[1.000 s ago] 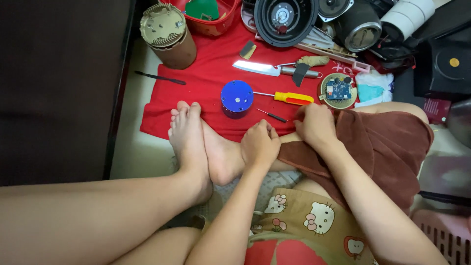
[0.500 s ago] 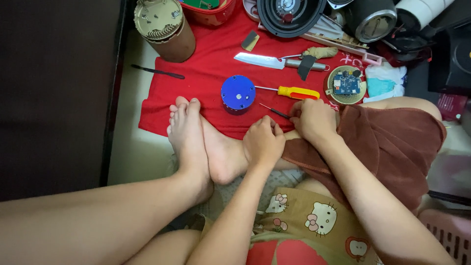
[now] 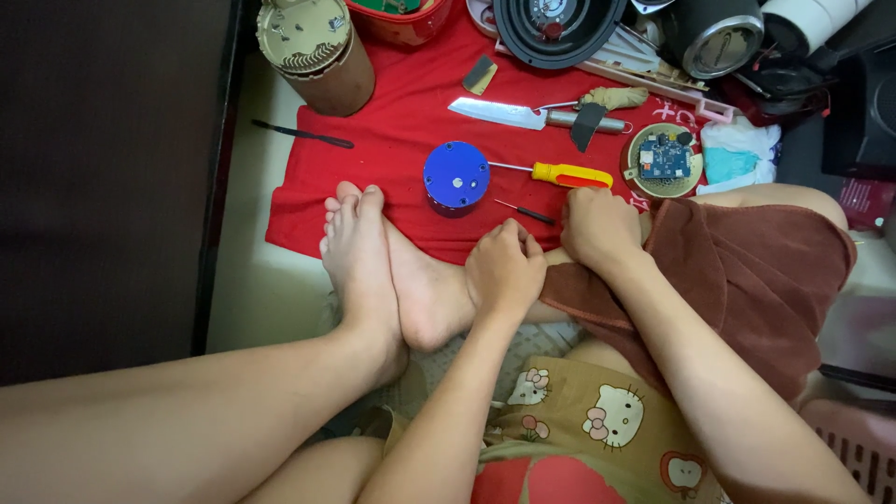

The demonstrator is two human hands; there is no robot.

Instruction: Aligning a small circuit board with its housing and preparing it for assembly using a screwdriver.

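My left hand [image 3: 505,266] rests curled on my ankle, fingers closed, holding nothing I can see. My right hand [image 3: 597,227] lies fingers-down on my leg at the edge of a brown towel [image 3: 747,271], just below a yellow-handled screwdriver [image 3: 560,174]. A small dark tool [image 3: 525,212] lies between the two hands on the red cloth [image 3: 392,140]. A blue round cap-like part [image 3: 456,176] sits beside the screwdriver's tip, near my toes [image 3: 353,201].
On the red cloth lie a kitchen knife [image 3: 509,114], a round dish holding a blue circuit board [image 3: 662,160], a brown cylinder [image 3: 317,51] and a black speaker cone [image 3: 558,26]. A thin black tool [image 3: 301,134] lies at the left edge. A dark wall runs along the left.
The view has shifted slightly downward and the scene sits higher in frame. Both hands stay on my legs with almost no movement.
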